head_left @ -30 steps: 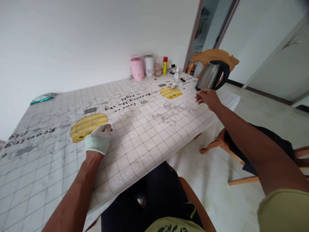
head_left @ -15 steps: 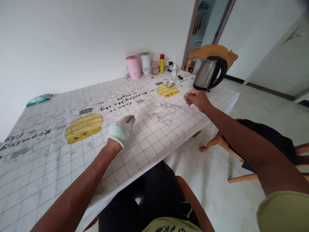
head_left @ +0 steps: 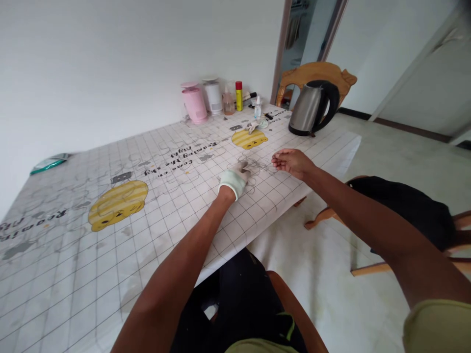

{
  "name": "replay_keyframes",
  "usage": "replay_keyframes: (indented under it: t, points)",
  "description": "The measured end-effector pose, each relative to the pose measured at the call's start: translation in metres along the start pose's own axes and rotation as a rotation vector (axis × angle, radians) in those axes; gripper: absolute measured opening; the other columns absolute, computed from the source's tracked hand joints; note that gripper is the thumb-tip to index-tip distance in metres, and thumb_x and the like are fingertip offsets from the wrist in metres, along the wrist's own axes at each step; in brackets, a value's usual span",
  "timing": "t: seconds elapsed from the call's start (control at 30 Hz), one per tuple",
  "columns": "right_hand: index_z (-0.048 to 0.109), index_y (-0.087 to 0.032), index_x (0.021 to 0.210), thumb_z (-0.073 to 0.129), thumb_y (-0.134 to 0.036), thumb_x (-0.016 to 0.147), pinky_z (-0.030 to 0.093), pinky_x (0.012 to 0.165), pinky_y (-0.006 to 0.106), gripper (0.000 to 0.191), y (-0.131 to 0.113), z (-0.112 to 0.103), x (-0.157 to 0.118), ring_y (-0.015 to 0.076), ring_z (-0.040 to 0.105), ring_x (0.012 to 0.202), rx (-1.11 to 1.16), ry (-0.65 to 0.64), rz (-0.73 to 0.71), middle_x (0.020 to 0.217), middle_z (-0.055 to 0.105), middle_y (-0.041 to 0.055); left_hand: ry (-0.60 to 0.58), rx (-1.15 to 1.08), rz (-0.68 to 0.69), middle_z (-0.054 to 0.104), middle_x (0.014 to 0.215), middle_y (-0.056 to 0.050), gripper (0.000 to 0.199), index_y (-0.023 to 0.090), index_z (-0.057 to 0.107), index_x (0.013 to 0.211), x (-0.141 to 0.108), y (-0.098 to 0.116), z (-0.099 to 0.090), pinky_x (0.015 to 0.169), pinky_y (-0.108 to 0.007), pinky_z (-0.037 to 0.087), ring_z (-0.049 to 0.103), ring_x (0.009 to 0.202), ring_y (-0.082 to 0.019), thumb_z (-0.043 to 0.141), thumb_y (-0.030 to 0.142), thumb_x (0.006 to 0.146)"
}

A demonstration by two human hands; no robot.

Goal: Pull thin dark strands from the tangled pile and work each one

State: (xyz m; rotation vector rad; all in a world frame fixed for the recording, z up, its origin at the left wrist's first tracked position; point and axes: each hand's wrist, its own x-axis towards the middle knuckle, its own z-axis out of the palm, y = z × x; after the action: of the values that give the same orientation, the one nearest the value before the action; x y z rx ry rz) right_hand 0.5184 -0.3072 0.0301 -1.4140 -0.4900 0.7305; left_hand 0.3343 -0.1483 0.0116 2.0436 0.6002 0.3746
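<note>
A loose tangle of thin dark thread (head_left: pixel 259 164) lies on the grid-patterned tablecloth (head_left: pixel 191 196). My left hand (head_left: pixel 236 178), in a white glove with a pale green cuff, reaches over the left side of the tangle. Its fingers are slightly apart, and nothing shows between them. At the right end of the tangle is my bare right hand (head_left: pixel 290 162), its fingers pinched together at the thread. The strand in the pinch is too fine to follow clearly.
A steel kettle (head_left: pixel 307 110) stands beyond my right hand. Along the wall are a pink canister (head_left: pixel 195 104), a white canister (head_left: pixel 213 98), a yellow spray can (head_left: pixel 239 96) and a small bottle (head_left: pixel 258 108). A crumpled glove (head_left: pixel 253 126) lies nearby. Wooden chair (head_left: pixel 320 73) behind.
My left hand has moved right across the tablecloth to the tangle, and its fingers have spread a little. My right hand has shifted slightly toward the tangle, still pinched.
</note>
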Motion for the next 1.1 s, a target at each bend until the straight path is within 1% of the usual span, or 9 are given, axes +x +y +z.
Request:
replay_keyframes:
  t: [0.1, 0.3, 0.47, 0.57, 0.63, 0.73, 0.83, 0.93, 1.1]
  points:
    - [0.067, -0.014, 0.082, 0.080, -0.010, 0.090, 0.058, 0.062, 0.023, 0.016, 0.008, -0.002, 0.001, 0.0122, 0.068, 0.065, 0.044, -0.033, 0.053, 0.078, 0.073, 0.0065, -0.031, 0.000, -0.040, 0.079, 0.123, -0.012, 0.060, 0.021, 0.062, 0.149, 0.012, 0.002, 0.015, 0.073, -0.029, 0.056, 0.072, 0.074, -0.018, 0.065, 0.027, 0.089]
    - [0.069, -0.013, 0.080, 0.079, -0.006, 0.088, 0.053, 0.053, 0.019, 0.014, 0.017, 0.006, 0.000, 0.0113, 0.066, 0.062, 0.130, -0.128, 0.168, 0.079, 0.074, 0.0085, -0.075, 0.085, 0.033, 0.076, 0.132, -0.015, 0.051, 0.017, 0.071, 0.136, 0.034, 0.002, 0.035, 0.092, -0.028, 0.054, 0.072, 0.109, -0.024, 0.069, 0.020, 0.086]
    - [0.069, -0.013, 0.077, 0.083, -0.008, 0.082, 0.029, 0.033, 0.017, 0.015, 0.015, 0.020, -0.006, 0.0082, 0.053, 0.046, 0.047, -0.192, 0.284, 0.071, 0.072, 0.0079, -0.073, 0.059, 0.070, 0.078, 0.123, -0.013, 0.042, 0.020, 0.074, 0.130, 0.039, -0.009, 0.043, 0.094, -0.031, 0.055, 0.071, 0.112, -0.023, 0.063, 0.018, 0.089]
    - [0.069, -0.014, 0.075, 0.085, -0.012, 0.080, 0.019, 0.028, 0.019, 0.017, 0.009, 0.024, -0.012, 0.0061, 0.043, 0.040, 0.021, -0.243, 0.312, 0.067, 0.069, 0.0051, -0.034, 0.032, 0.078, 0.078, 0.121, -0.011, 0.041, 0.021, 0.074, 0.129, 0.039, -0.015, 0.046, 0.092, -0.031, 0.055, 0.072, 0.106, -0.022, 0.062, 0.019, 0.090]
    - [0.070, -0.014, 0.076, 0.086, -0.015, 0.079, 0.018, 0.028, 0.020, 0.016, 0.003, 0.023, -0.017, 0.0055, 0.041, 0.039, 0.023, -0.264, 0.284, 0.066, 0.067, 0.0039, -0.019, -0.010, 0.050, 0.079, 0.118, -0.010, 0.043, 0.021, 0.073, 0.133, 0.038, -0.017, 0.046, 0.085, -0.030, 0.057, 0.073, 0.096, -0.020, 0.061, 0.021, 0.091]
    - [0.072, -0.014, 0.081, 0.086, -0.020, 0.081, 0.020, 0.030, 0.020, 0.016, -0.010, 0.019, -0.020, 0.0059, 0.043, 0.040, 0.016, -0.193, 0.115, 0.066, 0.064, 0.0027, 0.004, -0.037, 0.016, 0.080, 0.110, -0.009, 0.043, 0.020, 0.073, 0.133, 0.034, -0.013, 0.044, 0.079, -0.031, 0.058, 0.073, 0.087, -0.020, 0.060, 0.025, 0.093]
    - [0.070, -0.016, 0.083, 0.085, -0.027, 0.084, 0.024, 0.033, 0.020, 0.019, -0.024, 0.014, -0.019, 0.0070, 0.047, 0.044, -0.015, -0.072, -0.074, 0.067, 0.063, 0.0021, 0.075, -0.005, 0.029, 0.080, 0.114, -0.010, 0.037, 0.022, 0.078, 0.125, 0.028, -0.004, 0.040, 0.094, -0.034, 0.056, 0.073, 0.106, -0.025, 0.063, 0.026, 0.091]
    - [0.068, -0.018, 0.083, 0.083, -0.030, 0.087, 0.027, 0.035, 0.021, 0.019, -0.035, 0.014, -0.018, 0.0078, 0.048, 0.046, -0.009, 0.005, -0.151, 0.066, 0.061, 0.0011, 0.118, 0.027, 0.045, 0.078, 0.125, -0.012, 0.032, 0.023, 0.081, 0.118, 0.019, 0.006, 0.036, 0.108, -0.038, 0.050, 0.066, 0.128, -0.030, 0.066, 0.027, 0.090]
    - [0.068, -0.018, 0.085, 0.079, -0.027, 0.088, 0.028, 0.036, 0.021, 0.015, -0.043, 0.032, -0.023, 0.0076, 0.048, 0.047, 0.024, 0.028, -0.169, 0.065, 0.057, -0.0009, 0.105, -0.004, 0.071, 0.077, 0.125, -0.013, 0.036, 0.022, 0.079, 0.124, 0.001, 0.013, 0.017, 0.105, -0.039, 0.053, 0.068, 0.125, -0.029, 0.061, 0.028, 0.094]
